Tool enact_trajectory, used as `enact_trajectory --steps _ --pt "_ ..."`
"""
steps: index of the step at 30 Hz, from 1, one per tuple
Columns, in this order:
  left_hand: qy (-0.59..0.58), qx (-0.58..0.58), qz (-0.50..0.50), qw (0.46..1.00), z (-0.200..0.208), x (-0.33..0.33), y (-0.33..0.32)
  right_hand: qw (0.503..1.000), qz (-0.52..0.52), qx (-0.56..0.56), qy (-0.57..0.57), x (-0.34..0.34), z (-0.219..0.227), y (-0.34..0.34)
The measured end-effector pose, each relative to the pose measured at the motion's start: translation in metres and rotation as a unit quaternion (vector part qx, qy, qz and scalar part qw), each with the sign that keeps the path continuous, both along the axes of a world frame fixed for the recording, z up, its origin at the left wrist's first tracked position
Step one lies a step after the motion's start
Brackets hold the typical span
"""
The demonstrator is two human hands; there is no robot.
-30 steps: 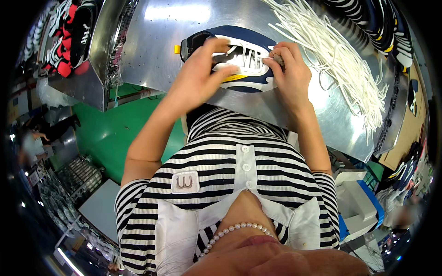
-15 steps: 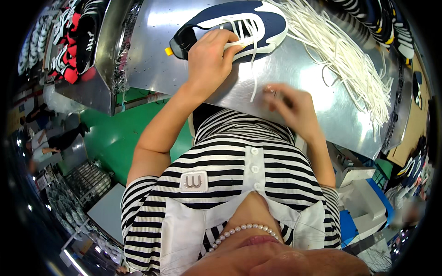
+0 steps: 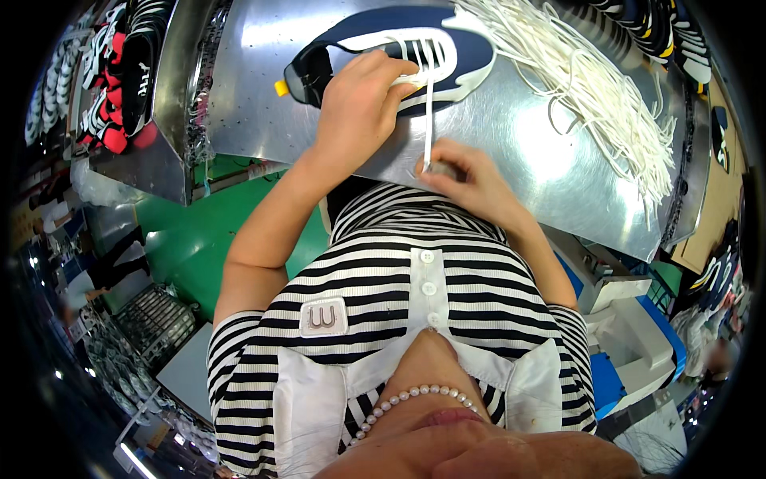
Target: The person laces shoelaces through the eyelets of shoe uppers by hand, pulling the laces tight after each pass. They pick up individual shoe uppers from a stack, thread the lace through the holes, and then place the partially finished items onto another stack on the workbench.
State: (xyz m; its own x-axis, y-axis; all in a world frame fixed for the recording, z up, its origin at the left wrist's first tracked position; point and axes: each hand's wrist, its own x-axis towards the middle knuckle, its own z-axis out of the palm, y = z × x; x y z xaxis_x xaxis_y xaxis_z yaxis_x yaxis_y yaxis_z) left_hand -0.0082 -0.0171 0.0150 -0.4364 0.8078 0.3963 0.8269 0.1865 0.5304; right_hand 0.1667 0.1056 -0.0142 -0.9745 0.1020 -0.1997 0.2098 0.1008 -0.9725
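Observation:
On the metal table lies a navy and white sneaker (image 3: 471, 49), its toe to the right and a yellow tab at its heel. My left hand (image 3: 361, 100) is closed on the near edge of the shoe's white lacing panel, thumb and forefinger pinching it. A white shoelace (image 3: 429, 120) crosses the eyelets and runs down, straight and taut, toward me. Its lower end is pinched in my right hand (image 3: 463, 174), close to the table's near edge. My left fingers hide part of the shoe's opening and side.
A heap of loose white shoelaces (image 3: 598, 112) lies on the metal table (image 3: 263, 104) to the right. Red, black and white shoes (image 3: 120, 88) stand at the far left, more dark shoes (image 3: 662, 32) at the far right. A white and blue box-shaped object (image 3: 630, 351) is at lower right.
My right hand has moved left and taken hold of the hanging lace end, which is now drawn straight. My left hand keeps its pinch on the shoe.

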Motion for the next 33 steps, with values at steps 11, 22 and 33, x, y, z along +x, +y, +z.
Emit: enact_trajectory --steps 11,22,33 --pt "-0.137 -0.150 -0.009 0.979 -0.006 -0.009 0.003 0.942 -0.242 0.119 0.199 -0.068 -0.011 0.041" --pt "-0.041 -0.112 0.055 0.991 -0.020 -0.003 0.013 0.941 -0.282 0.115 0.148 -0.054 -0.014 0.035" --pt "-0.002 -0.076 0.024 0.997 -0.020 0.000 0.011 0.979 -0.185 0.087 0.024 -0.023 -0.004 0.022"
